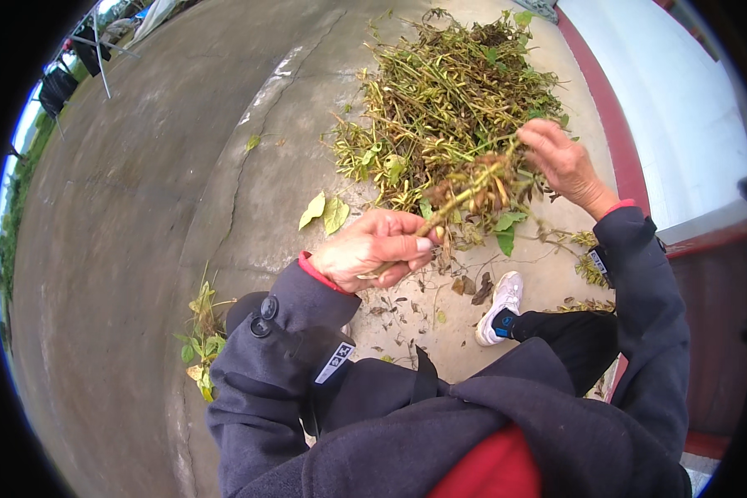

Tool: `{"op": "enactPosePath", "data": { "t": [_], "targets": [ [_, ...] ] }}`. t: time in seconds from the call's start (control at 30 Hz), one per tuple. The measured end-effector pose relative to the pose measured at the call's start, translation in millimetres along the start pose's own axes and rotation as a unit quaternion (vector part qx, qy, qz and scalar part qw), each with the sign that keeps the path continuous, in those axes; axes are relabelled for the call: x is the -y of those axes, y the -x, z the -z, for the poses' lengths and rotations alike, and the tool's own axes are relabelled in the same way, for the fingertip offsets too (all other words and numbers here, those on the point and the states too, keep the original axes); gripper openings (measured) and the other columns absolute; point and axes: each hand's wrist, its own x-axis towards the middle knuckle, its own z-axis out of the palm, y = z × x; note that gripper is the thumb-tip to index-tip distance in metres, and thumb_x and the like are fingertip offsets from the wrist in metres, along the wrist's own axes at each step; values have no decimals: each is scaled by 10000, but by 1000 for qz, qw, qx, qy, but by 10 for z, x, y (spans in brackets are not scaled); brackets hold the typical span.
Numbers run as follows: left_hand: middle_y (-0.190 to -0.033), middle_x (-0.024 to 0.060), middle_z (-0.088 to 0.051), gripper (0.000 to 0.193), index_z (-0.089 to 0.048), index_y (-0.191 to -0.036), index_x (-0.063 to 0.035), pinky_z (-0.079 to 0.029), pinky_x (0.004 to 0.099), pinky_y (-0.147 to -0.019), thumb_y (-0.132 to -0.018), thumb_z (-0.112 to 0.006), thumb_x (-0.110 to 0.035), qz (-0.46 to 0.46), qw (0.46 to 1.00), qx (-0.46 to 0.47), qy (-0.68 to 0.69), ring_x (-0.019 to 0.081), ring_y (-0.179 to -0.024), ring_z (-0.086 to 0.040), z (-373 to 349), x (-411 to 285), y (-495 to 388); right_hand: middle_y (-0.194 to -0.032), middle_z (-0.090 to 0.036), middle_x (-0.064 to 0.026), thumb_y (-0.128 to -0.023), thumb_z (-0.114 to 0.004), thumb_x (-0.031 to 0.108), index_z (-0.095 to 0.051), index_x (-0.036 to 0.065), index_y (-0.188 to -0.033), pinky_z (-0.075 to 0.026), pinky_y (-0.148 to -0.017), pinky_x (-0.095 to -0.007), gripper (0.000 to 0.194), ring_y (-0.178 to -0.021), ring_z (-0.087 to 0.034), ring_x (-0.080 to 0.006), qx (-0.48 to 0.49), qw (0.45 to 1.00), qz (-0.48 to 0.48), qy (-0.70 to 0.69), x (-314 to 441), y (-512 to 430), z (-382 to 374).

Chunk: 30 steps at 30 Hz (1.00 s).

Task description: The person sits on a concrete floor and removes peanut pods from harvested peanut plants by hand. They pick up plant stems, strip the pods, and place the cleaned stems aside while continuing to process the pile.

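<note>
My left hand [380,246] grips the lower stem of a cut soybean plant [473,193]. The plant slants up to the right, with brown dried leaves and yellowish pods along its stem. At its upper end, the bent fingers of my right hand [560,159] close on the tip; the thumb is mostly hidden. Just beyond both hands, a large heap of soybean plants [454,93], with green and yellow pods, lies on the concrete.
Two loose yellow-green leaves [325,211] lie left of the heap. More plants lie on the concrete by my left elbow [202,342] and near my right sleeve [588,258]. My shoe [501,305] stands among leaf scraps. A white wall with a red base [604,112] borders the right.
</note>
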Motion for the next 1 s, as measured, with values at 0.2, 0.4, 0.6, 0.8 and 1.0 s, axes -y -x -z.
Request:
{"op": "enactPosePath", "data": {
  "t": [0.2,0.4,0.6,0.8,1.0],
  "targets": [
    [-626,-13,-451,269,-472,-1094,20,-257,155,-357,-870,-495,-127,-175,983,19,58,10,-395,-337,41,-43,-14,-894,-533,-100,-743,-564,-51,-534,50,-1011,-457,-591,-295,288,-705,-549,-224,-134,983,-124,-36,19,-146,339],
    [-718,-18,-490,258,-494,-1109,-19,-375,197,-518,-879,-485,-134,-100,931,-246,-253,51,-595,-431,221,210,-622,-748,-524,-98,-779,-578,62,-554,19,-859,-438,-613,-350,94,-708,-546,-274,221,959,-98,-146,162,163,254],
    [-817,92,-566,250,-501,-1067,10,-434,305,-678,-854,-505,-121,-186,823,-266,-467,177,-743,-518,402,435,-776,-748,-528,-107,-779,-583,66,-554,18,-856,-427,-616,-358,96,-693,-534,-282,211,955,-98,-186,216,250,564],
    [-822,160,-591,258,-500,-1073,-13,-447,355,-673,-837,-516,-115,-229,784,-252,-519,279,-743,-577,301,505,-774,-759,-538,-121,-759,-585,77,-556,22,-846,-431,-629,-369,106,-728,-543,-302,289,943,-132,-98,132,243,1341],
    [-766,32,-552,219,-528,-1046,7,-419,271,-643,-852,-505,-91,-113,890,-212,-387,108,-693,-475,294,458,-871,-724,-534,-130,-768,-573,72,-546,-10,-851,-432,-611,-338,120,-667,-534,-250,234,936,-261,-27,-109,360,1818]
  ]
}}
